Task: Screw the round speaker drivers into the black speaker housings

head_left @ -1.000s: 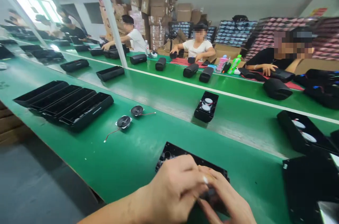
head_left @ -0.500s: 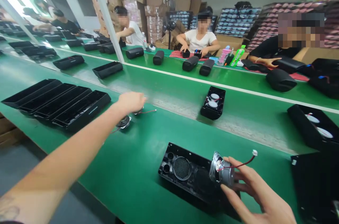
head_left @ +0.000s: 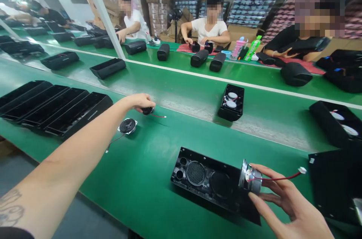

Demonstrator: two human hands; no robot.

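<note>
My right hand (head_left: 288, 197) grips a round metal speaker driver (head_left: 255, 181) by its magnet, thumb below and fingers above. A red wire with a white plug sticks out from it to the right. This driver is over the right end of an open black speaker housing (head_left: 203, 184), which lies on the green table with a mesh round opening inside. My left hand (head_left: 140, 102) reaches far forward, fingers closed on a second speaker driver (head_left: 147, 111), partly hidden by the fingers. A third speaker driver (head_left: 128, 126) lies face up near my left forearm.
Black open housings (head_left: 56, 107) stand in a row at left. A conveyor belt (head_left: 181, 118) beyond the table carries a housing with two drivers (head_left: 231, 102). More black housings (head_left: 336, 122) are at right. Several people work across the line; a white post (head_left: 103, 14) rises at left.
My left hand's fingers have come down around the far driver. My right hand has moved its driver slightly right. The view has shifted, uncovering the driver by my left forearm.
</note>
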